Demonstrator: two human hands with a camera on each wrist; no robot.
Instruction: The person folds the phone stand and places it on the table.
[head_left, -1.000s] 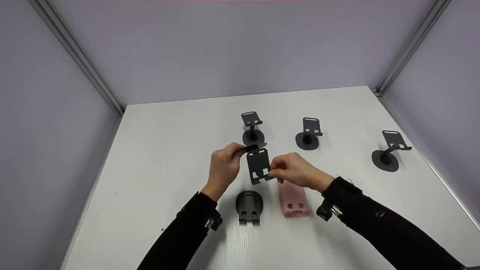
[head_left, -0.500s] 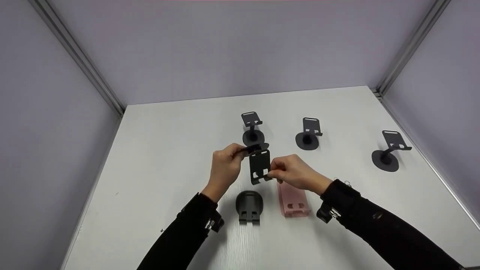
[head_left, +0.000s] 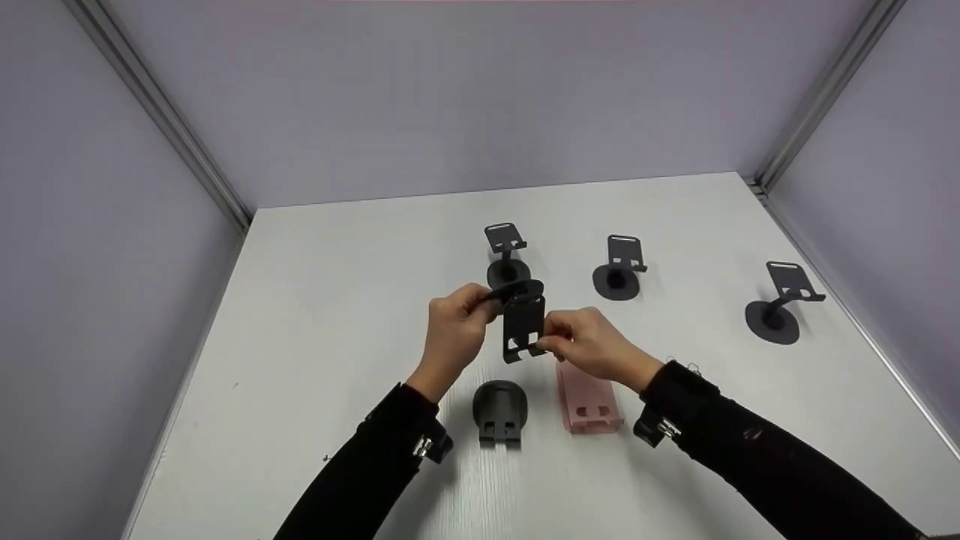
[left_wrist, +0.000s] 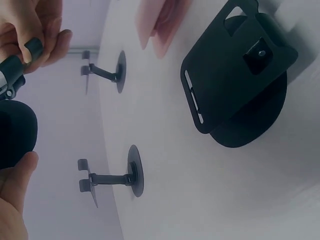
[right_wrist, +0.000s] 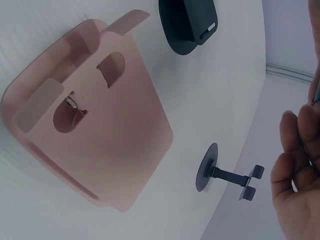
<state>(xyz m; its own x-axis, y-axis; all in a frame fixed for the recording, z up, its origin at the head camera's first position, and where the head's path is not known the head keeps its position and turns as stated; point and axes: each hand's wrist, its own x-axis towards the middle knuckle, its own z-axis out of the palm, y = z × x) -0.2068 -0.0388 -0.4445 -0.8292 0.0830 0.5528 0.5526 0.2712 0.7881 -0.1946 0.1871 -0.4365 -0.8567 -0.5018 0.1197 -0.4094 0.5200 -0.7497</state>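
Held in the air between both hands is a black phone stand [head_left: 523, 324], its slotted plate facing the head camera. My left hand [head_left: 455, 330] grips the stand's round base by its edge; in the left wrist view the thumb lies along the dark base [left_wrist: 17, 132]. With thumb and fingertips my right hand [head_left: 592, 341] pinches the lower right corner of the plate, near its lip. Below the hands, a folded black phone stand [head_left: 500, 412] and a folded pink phone stand [head_left: 589, 401] lie on the white table. The right wrist view shows the pink stand [right_wrist: 110, 135] close up.
Three unfolded dark phone stands stand farther back: one behind the hands [head_left: 504, 238], one right of it [head_left: 622, 255], one at the far right [head_left: 787, 281]. Pale walls enclose the white table [head_left: 337, 300] at the back and both sides.
The held stand's base has tilted up so more of its disc shows, and its plate has turned more upright and shifted slightly right. Both hands keep their hold.
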